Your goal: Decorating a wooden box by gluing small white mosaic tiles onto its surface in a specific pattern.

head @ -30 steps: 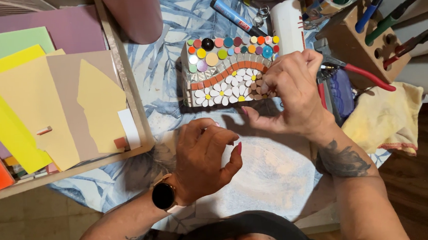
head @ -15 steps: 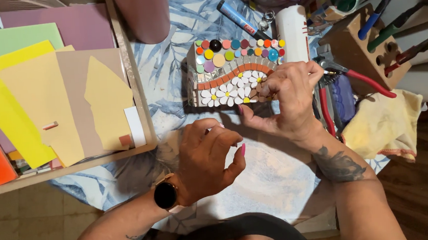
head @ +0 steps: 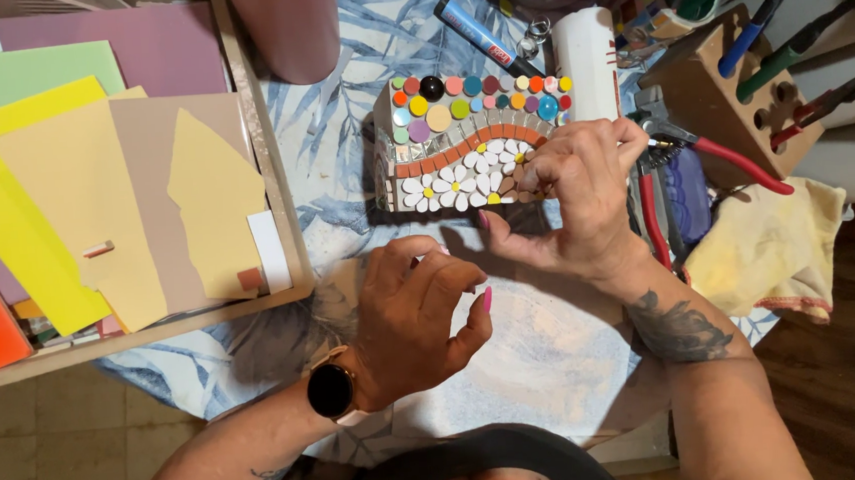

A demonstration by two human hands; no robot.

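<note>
Colourful mosaic block (head: 471,142) is lying near the tabletop's (head: 546,362) far edge; the right hand (head: 570,195) is pinching at its flower tiles, while the left hand (head: 418,316) is hovering curled, grip loosely closed, holding nothing visible.

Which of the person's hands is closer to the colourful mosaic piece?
Right. The right hand rests at the lower right edge of the mosaic piece; the left hand hovers below it, apart.

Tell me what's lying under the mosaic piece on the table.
The mosaic piece rests on a blue leaf-print cloth. The right hand covers its lower right corner, so what lies beneath there is hidden.
</note>
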